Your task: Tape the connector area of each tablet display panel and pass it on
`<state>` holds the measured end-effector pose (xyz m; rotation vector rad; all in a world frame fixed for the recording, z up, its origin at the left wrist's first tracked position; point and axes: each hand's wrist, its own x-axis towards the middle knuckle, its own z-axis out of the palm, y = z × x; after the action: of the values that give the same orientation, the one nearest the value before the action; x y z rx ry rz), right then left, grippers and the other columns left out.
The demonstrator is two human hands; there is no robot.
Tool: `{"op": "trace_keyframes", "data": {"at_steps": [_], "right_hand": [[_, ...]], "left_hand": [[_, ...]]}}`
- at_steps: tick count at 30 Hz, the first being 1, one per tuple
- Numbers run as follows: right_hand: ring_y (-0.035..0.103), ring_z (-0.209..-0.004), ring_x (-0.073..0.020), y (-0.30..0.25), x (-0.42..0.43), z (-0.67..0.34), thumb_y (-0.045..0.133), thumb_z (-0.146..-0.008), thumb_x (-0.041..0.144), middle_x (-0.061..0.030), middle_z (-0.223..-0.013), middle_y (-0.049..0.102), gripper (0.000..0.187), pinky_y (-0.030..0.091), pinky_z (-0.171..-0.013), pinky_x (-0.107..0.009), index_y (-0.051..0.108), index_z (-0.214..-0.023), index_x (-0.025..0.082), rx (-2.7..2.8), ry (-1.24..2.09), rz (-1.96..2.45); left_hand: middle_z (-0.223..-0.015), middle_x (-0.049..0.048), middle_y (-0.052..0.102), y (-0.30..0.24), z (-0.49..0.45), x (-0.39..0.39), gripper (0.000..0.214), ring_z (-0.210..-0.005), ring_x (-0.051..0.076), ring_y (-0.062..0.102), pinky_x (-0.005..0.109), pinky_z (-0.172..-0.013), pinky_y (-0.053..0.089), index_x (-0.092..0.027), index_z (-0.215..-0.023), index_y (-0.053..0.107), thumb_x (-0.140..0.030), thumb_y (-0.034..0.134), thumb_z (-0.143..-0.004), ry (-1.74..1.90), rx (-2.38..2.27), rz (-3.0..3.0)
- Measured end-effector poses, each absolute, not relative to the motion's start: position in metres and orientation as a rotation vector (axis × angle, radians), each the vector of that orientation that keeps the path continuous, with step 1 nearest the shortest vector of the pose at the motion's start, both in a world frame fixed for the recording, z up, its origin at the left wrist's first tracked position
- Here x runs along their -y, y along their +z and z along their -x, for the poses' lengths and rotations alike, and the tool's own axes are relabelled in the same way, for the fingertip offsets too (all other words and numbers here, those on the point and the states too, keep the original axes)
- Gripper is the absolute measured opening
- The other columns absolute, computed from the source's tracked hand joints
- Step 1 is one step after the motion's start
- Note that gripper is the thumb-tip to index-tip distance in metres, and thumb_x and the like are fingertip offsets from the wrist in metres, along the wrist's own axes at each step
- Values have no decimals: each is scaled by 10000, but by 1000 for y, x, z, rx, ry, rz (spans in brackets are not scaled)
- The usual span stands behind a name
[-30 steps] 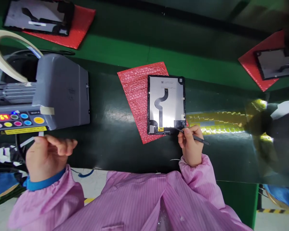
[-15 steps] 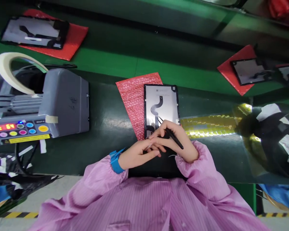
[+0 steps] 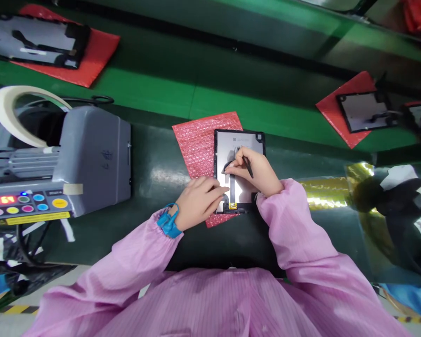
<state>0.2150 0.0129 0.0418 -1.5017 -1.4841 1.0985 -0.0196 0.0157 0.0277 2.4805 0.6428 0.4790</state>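
A tablet panel [image 3: 241,140] lies back-up on a red bubble-wrap sheet [image 3: 196,145] in the middle of the dark green bench. A black S-shaped flex cable [image 3: 228,164] runs down its silver back. My right hand [image 3: 257,168] rests on the panel and is closed on black tweezers [image 3: 247,166], fingertips pressing by the cable. My left hand [image 3: 199,201] lies on the panel's lower left edge, fingers stretched flat, holding nothing.
A grey tape dispenser machine [image 3: 91,154] with coloured buttons and a roll of pale tape [image 3: 7,105] stands at left. More panels on red sheets lie at far left [image 3: 38,40] and far right [image 3: 365,110]. Yellow tape strip [image 3: 323,192] and a dark bundle [image 3: 389,201] sit at right.
My left hand came from beside the machine to the panel's lower edge. My right hand moved up the panel with the tweezers, from its bottom corner to the flex cable.
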Motion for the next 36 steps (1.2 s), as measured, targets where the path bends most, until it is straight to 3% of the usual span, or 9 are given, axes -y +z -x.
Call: {"op": "trace_keyframes", "data": {"at_steps": [4,11,14,18,22,26,29,33,36], "right_hand": [[723,-753,-203,33,-14,-214,783,-864,504,7,-791,747,439,468,-701,-319,432,-778,255,1511,1056,1570],[683,-747,-177,14,-40,-226,829,-807,507,-5,-904,748,487,503,-721,-321,405,-827,269,1406,609,1622],[671,-777,-170,18,-46,-253,767,-865,479,4,-926,734,383,519,-772,-330,445,-883,271,1287,336,1726],[663,-802,-182,21,-31,-315,695,-907,368,-4,-971,741,223,506,-805,-341,510,-968,258,1239,84,1970],[652,-920,-238,23,-7,-392,644,-833,147,-81,-1137,732,226,449,-783,-345,580,-1032,231,1343,-99,2318],[539,-772,-225,37,4,-467,535,-890,100,-126,-990,680,298,305,-663,-349,657,-1145,195,1387,-245,2690],[404,-671,-200,49,2,-508,517,-923,106,-110,-850,611,268,218,-640,-376,697,-1114,164,1391,-262,2771],[313,-639,-177,58,-14,-533,586,-885,65,-49,-784,542,235,210,-634,-371,712,-1039,189,1532,-206,2753],[331,-643,-177,59,-34,-536,600,-891,56,-30,-755,513,196,231,-630,-355,696,-948,217,1680,-144,2661]], "left_hand": [[-1410,144,636,16,14,-26,343,-1359,389,502,564,-1075,467,-245,-1325,713,-323,559,-1028,515,-735,-2713],[-1527,123,575,10,13,-21,383,-1532,439,352,677,-1225,300,-256,-1369,682,-339,641,-997,456,-720,-2812],[-1657,99,445,7,12,-13,591,-1586,464,236,718,-1254,175,-314,-1479,592,-514,714,-936,380,-424,-2816],[-1725,57,338,4,6,-9,687,-1589,496,209,724,-1227,227,-421,-1585,440,-559,673,-954,309,-324,-2820],[-1720,70,348,2,-2,-31,629,-1590,492,212,691,-1220,296,-381,-1589,455,-434,645,-992,335,-510,-2820],[-1711,114,355,-1,-12,-95,553,-1593,511,173,756,-1191,293,-315,-1550,533,-383,598,-1005,413,-825,-2738],[-1743,117,274,-3,-29,-168,627,-1598,527,114,817,-1201,190,-260,-1575,499,-465,585,-989,595,-1155,-2538],[-1770,103,185,-4,-72,-234,882,-1609,507,18,757,-1266,73,-144,-1628,378,-687,540,-952,942,-1495,-2124],[-1734,160,288,-3,-106,-209,681,-1635,418,68,685,-1298,104,-134,-1536,497,-522,571,-981,959,-1107,-2240]]}}
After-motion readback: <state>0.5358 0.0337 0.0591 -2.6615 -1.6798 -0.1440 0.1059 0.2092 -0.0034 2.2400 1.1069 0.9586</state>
